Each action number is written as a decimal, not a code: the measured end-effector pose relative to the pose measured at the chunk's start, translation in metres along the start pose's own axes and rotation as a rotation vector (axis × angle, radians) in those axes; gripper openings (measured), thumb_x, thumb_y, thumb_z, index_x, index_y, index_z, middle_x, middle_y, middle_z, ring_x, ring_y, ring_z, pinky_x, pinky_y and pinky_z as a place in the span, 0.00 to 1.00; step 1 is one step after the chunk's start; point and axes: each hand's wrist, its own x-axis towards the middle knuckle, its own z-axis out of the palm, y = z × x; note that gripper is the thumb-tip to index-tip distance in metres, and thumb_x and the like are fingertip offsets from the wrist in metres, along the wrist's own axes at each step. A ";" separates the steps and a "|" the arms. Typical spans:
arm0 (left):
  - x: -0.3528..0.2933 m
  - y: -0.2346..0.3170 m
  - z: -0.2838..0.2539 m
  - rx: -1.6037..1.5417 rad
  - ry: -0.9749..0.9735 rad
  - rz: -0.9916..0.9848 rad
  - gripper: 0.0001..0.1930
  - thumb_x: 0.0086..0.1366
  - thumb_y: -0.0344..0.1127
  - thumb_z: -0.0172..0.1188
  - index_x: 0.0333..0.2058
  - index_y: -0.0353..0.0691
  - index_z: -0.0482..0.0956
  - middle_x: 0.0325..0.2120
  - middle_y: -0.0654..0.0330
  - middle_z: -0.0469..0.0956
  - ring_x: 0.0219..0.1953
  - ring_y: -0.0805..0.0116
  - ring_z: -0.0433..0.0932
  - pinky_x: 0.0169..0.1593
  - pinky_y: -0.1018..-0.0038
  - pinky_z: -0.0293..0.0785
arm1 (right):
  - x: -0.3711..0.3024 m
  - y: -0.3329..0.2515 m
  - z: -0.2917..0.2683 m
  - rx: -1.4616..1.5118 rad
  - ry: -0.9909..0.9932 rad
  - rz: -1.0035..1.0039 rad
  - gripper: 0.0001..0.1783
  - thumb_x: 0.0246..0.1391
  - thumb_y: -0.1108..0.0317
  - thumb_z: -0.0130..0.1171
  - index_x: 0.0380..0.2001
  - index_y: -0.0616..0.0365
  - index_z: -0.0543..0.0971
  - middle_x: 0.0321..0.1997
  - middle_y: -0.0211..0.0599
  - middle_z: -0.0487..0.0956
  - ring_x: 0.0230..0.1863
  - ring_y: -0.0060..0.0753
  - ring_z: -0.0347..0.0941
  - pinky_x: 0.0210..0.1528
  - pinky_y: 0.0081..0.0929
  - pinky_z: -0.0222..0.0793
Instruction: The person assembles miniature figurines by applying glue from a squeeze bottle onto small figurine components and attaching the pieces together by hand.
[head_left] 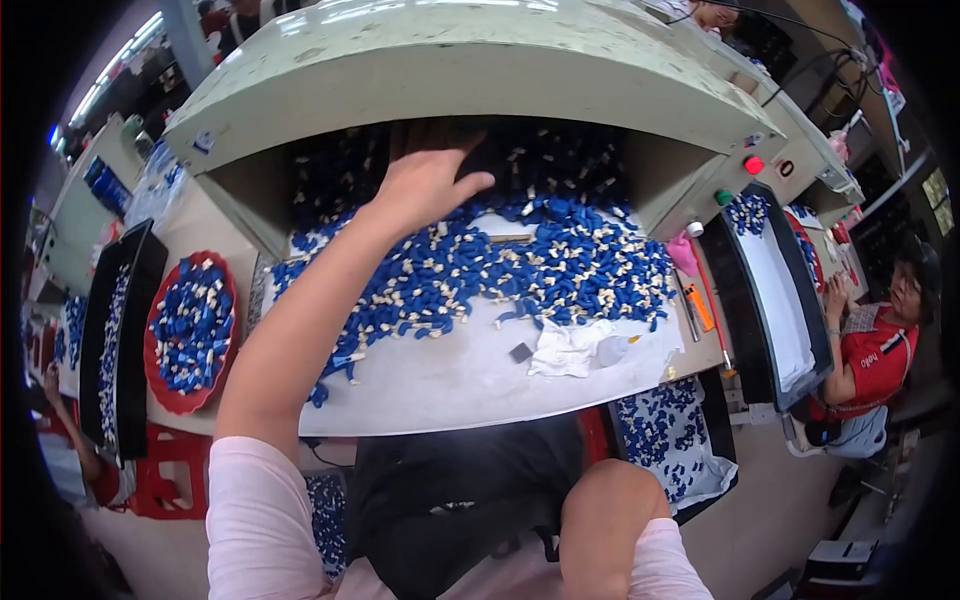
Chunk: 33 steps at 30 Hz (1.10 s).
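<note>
My left hand (432, 185) reaches into the shaded opening of a pale green metal booth (470, 85). Its fingers stretch forward over small parts in there, with the thumb held apart; the fingertips fade into shadow. I cannot make out whether they touch anything. Many small blue pieces with cream ends (570, 265) lie spread across the white work surface (430, 370) under and around the hand. A short brown strip (510, 239) rests among them. Of my right arm only the bent elbow (615, 500) shows at the lower edge; the right hand is out of sight.
A crumpled white cloth (565, 350) and a dark square piece (521, 352) lie near the front. Right of them are an orange cutter (699, 307), a brush (728, 370) and a black tray (736, 290). A red basket (165, 395) stands left. A person (885, 340) sits at right.
</note>
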 end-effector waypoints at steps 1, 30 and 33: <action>-0.013 0.010 -0.013 0.039 -0.052 -0.034 0.26 0.52 0.52 0.51 0.49 0.48 0.65 0.49 0.48 0.60 0.53 0.49 0.55 0.57 0.52 0.40 | 0.000 0.001 0.001 -0.007 0.029 0.008 0.15 0.49 0.79 0.43 0.43 0.63 0.64 0.48 0.36 0.62 0.50 0.28 0.56 0.50 0.29 0.52; -0.216 0.043 -0.021 -0.335 0.185 -0.132 0.12 0.52 0.27 0.47 0.36 0.32 0.71 0.41 0.52 0.69 0.51 0.52 0.60 0.56 0.59 0.46 | 0.027 -0.008 0.011 0.032 -0.423 -0.280 0.18 0.47 0.76 0.47 0.44 0.58 0.68 0.51 0.38 0.63 0.52 0.36 0.58 0.50 0.35 0.54; -0.224 0.040 -0.021 -0.420 0.207 -0.178 0.11 0.48 0.28 0.52 0.33 0.34 0.74 0.37 0.52 0.71 0.47 0.50 0.64 0.55 0.57 0.49 | 0.003 -0.013 0.020 -0.168 -0.281 -0.010 0.18 0.46 0.77 0.47 0.44 0.58 0.68 0.51 0.38 0.63 0.52 0.35 0.58 0.50 0.35 0.54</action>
